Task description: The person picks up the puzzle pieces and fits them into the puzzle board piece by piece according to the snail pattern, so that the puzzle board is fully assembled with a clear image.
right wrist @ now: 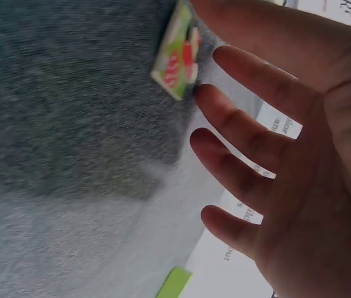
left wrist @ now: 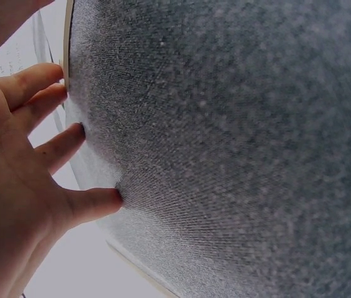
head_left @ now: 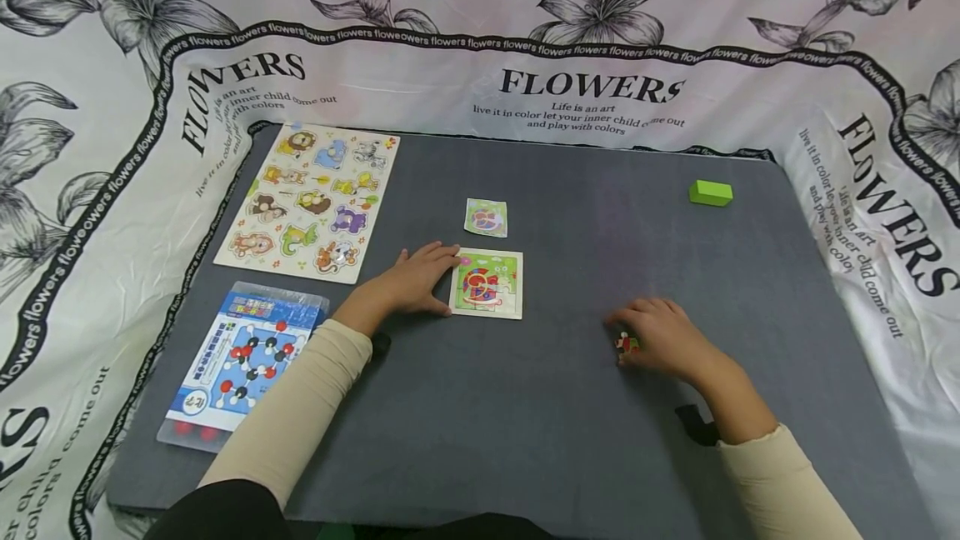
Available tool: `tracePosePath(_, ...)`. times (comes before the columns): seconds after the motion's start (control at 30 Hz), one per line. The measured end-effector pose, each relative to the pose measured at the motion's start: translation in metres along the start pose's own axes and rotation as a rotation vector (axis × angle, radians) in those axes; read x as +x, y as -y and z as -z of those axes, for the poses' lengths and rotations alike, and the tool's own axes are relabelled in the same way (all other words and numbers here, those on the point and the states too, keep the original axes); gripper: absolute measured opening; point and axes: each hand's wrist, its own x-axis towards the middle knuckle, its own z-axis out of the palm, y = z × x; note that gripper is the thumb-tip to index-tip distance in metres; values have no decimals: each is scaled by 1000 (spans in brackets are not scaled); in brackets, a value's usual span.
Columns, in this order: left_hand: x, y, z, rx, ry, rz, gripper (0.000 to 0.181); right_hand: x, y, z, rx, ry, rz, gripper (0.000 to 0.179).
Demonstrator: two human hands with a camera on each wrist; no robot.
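A small square jigsaw puzzle (head_left: 486,307) with a red figure on green lies mid-table in the head view. My left hand (head_left: 420,280) rests at its left side, fingertips at the upper left corner and thumb by the lower left edge. In the left wrist view the fingers (left wrist: 60,149) are spread and nearly straight. Further right, my right hand (head_left: 667,338) holds a small red and green puzzle piece (head_left: 627,345) between thumb and fingers, low over the table. The right wrist view shows the piece (right wrist: 178,59) tilted beside the thumb and index fingertip.
Just beyond the puzzle lies a small picture card (head_left: 486,217). A board of animal pictures (head_left: 307,198) lies at the back left, with a blue molecule-model pack (head_left: 247,357) before it. A green block (head_left: 710,192) sits at the far right of the grey table (head_left: 570,423).
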Motion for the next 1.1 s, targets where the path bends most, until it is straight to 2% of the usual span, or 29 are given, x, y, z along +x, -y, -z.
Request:
tracePosePath(0.27, -1, 0, 2, 11, 0, 5, 87, -2, -6, -8, 35, -32, 17, 37)
tracePosePath(0.5, 0, 0, 1, 6, 6, 3, 87, 4, -3, -8, 31, -61, 38, 32)
tracePosePath(0.83, -1, -1, 2, 10, 3, -1, 87, 48, 30, -15, -3, -215, 155, 28)
tracePosePath(1.1, -1, -3, 2, -9, 2, 7, 87, 83, 60, -19, 26, -215, 183, 29)
